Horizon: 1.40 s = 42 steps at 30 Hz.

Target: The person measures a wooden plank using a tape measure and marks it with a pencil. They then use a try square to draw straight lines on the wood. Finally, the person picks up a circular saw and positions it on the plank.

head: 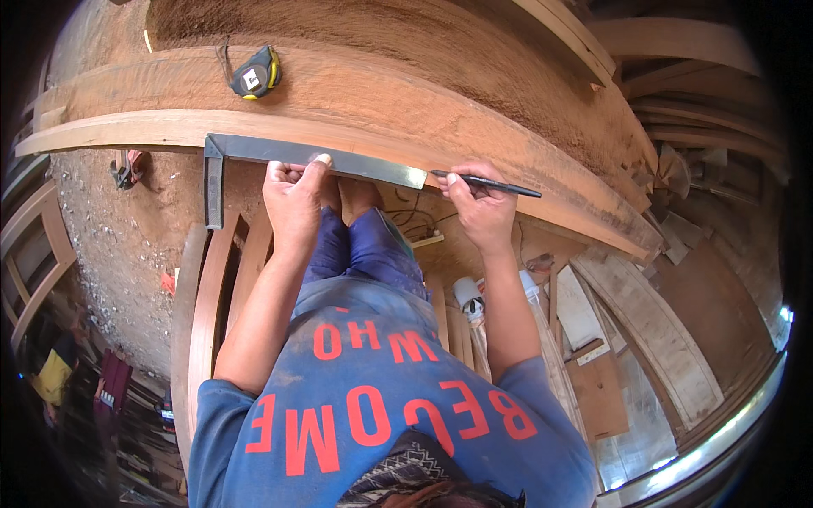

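Observation:
My left hand [295, 190] pinches the metal blade of a try square [317, 159] between thumb and fingers. The blade lies along the near edge of a long wooden board [159, 127], and its dark stock points toward me at the left. In my right hand [483, 197] is a black pen [502, 185], its tip close to the right end of the blade. Whether the tip touches the wood, I cannot tell. A black and yellow tape measure [256, 73] rests on the wide plank behind the square.
Sawdust [406, 32] covers the area beyond the plank. A clamp-like tool [127, 169] is at the left. Wooden boards [213, 298] stand near my left arm, with white containers [469, 295] by my right. Cables [413, 219] lie below. People [57, 374] are at the far lower left.

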{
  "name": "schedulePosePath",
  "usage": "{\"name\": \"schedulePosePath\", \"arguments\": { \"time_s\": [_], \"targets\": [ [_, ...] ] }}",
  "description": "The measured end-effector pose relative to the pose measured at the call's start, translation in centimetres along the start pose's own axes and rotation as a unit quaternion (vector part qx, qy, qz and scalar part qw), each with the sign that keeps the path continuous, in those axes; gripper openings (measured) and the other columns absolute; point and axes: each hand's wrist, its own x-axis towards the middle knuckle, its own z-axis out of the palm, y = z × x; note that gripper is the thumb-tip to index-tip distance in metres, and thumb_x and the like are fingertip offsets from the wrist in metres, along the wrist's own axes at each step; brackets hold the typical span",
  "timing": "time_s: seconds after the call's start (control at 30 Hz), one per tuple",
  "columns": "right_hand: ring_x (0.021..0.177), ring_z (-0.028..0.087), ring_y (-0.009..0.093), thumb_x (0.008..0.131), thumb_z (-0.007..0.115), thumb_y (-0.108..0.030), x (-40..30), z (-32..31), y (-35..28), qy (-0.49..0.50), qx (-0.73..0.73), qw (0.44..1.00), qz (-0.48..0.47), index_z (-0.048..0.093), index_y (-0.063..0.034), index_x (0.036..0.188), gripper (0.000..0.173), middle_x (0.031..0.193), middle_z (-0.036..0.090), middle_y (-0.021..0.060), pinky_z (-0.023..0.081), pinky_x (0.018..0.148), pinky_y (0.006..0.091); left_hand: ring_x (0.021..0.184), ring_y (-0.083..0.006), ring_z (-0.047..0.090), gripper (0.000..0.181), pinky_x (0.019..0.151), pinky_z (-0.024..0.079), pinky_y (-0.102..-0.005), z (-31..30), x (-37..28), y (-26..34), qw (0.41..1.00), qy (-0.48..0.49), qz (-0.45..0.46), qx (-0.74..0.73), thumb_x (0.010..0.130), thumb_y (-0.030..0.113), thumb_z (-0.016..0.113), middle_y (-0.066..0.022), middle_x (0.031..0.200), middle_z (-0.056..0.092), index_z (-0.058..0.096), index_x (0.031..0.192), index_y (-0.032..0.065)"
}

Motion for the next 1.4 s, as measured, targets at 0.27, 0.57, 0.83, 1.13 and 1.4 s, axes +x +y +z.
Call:
{"name": "schedulePosePath", "arguments": {
  "time_s": [0.27, 0.57, 0.83, 1.13, 1.4],
  "targets": [
    [0.085, 0.074, 0.016, 0.096, 0.067, 0.002, 0.3, 0.6, -1.7, -0.009, 0.021, 1.0, 0.014, 0.066, 0.0026, 0.101, 0.006, 0.092, 0.072, 0.0097, 0.062, 0.073, 0.0278, 0.068, -0.0045, 0.054, 0.029, 0.06, 0.044, -0.0214, 0.0, -0.2, 0.4, 1.0, -0.013, -0.012, -0.002, 0.088, 0.014, 0.08, -0.0035, 0.078, 0.064, 0.055, 0.091, 0.0007],
    [0.087, 0.075, 0.017, 0.096, 0.067, 0.001, 0.3, 0.6, -1.5, 0.003, 0.004, 0.999, 0.041, 0.066, 0.0025, 0.102, 0.006, 0.092, 0.072, 0.0107, 0.063, 0.073, 0.0286, 0.067, -0.0035, 0.054, 0.025, 0.06, 0.044, -0.0209, 0.1, -0.3, 0.1, 0.999, -0.01, -0.02, -0.036, 0.089, 0.01, 0.08, -0.0029, 0.079, 0.064, 0.057, 0.092, 0.0005],
    [0.086, 0.075, 0.018, 0.096, 0.067, 0.003, 0.1, 0.5, -1.4, 0.03, 0.022, 0.998, 0.047, 0.066, 0.0024, 0.103, 0.007, 0.091, 0.072, 0.0111, 0.063, 0.072, 0.0288, 0.069, -0.0053, 0.057, 0.024, 0.063, 0.047, -0.0214, -0.1, 0.0, 0.0, 0.999, -0.009, -0.028, -0.019, 0.091, 0.01, 0.079, -0.0039, 0.08, 0.065, 0.057, 0.095, 0.0011],
    [0.089, 0.075, 0.019, 0.094, 0.067, 0.007, 0.0, 0.5, -1.3, -0.006, 0.048, 0.997, 0.054, 0.064, 0.002, 0.106, 0.014, 0.093, 0.073, 0.0112, 0.063, 0.079, 0.031, 0.073, -0.0074, 0.061, 0.02, 0.07, 0.051, -0.0226, 0.0, -0.2, 0.5, 0.999, -0.015, -0.03, -0.005, 0.092, 0.008, 0.078, -0.006, 0.086, 0.069, 0.06, 0.097, 0.0011],
    [0.088, 0.076, 0.02, 0.095, 0.066, 0.006, 0.1, 0.5, -1.3, -0.02, 0.022, 0.999, 0.039, 0.065, 0.0026, 0.106, 0.011, 0.095, 0.073, 0.0125, 0.065, 0.078, 0.0319, 0.075, -0.0079, 0.062, 0.022, 0.071, 0.05, -0.0228, 0.0, -0.3, 0.6, 0.999, -0.011, -0.036, -0.003, 0.091, 0.01, 0.079, -0.0066, 0.087, 0.069, 0.06, 0.097, 0.0009]
  ]
}}
